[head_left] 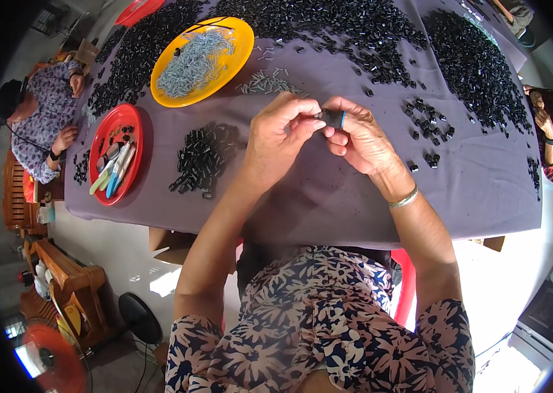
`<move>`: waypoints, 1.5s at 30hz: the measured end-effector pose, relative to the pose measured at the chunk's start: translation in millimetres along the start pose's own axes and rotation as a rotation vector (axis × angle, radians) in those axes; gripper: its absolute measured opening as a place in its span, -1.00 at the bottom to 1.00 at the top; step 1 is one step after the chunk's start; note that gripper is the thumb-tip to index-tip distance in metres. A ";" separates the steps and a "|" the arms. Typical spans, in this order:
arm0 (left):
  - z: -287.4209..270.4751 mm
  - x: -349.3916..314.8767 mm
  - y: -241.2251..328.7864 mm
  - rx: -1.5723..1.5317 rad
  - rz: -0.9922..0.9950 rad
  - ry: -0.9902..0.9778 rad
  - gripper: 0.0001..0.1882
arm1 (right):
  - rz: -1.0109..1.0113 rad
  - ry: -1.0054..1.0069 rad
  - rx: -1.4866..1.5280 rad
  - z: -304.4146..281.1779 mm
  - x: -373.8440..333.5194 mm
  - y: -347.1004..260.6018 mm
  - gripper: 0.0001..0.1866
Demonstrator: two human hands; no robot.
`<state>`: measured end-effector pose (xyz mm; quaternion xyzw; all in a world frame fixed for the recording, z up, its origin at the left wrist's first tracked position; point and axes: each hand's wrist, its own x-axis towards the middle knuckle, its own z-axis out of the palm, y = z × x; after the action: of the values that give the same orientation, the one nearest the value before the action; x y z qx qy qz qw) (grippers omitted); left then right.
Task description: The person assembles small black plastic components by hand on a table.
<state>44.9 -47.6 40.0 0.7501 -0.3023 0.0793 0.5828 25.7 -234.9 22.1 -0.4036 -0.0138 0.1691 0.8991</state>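
Left hand (278, 134) and right hand (366, 135) meet at upper centre, fingers closed in facing pinches. I see a dark sleeve with a blue edge (334, 118) between them, apparently on a right finger. Any part gripped there: cannot tell, too small. Loose black pieces (199, 160) lie heaped left of the hands; silver pins (270, 83) just above, more in the yellow plate (242, 56), upper left. Judgement: one hand steadies, the other aligns before pressing; best kept low over the purple cloth (316, 203)

The cloth-covered table (479, 183) bears black pieces (199, 164), silvery pins (268, 83), a yellow plate (242, 49), a red plate (134, 126).
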 end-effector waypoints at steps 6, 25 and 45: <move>-9.5 8.2 -1.9 -0.031 0.082 -0.124 -0.81 | 0.102 -0.110 0.029 -5.1 0.6 -4.8 -0.91; 15.7 -6.2 -7.0 -0.394 -0.032 0.065 -0.92 | -0.010 -0.051 -0.027 8.3 -1.9 -0.4 -0.87; 7.0 1.8 4.1 0.173 0.080 -0.048 -0.82 | 0.152 -0.010 0.028 4.3 -0.5 -10.2 -0.89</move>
<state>42.5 -55.3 42.1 0.7865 -0.3379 0.1102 0.5050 27.6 -238.3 32.5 -0.3899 0.0146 0.2390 0.8892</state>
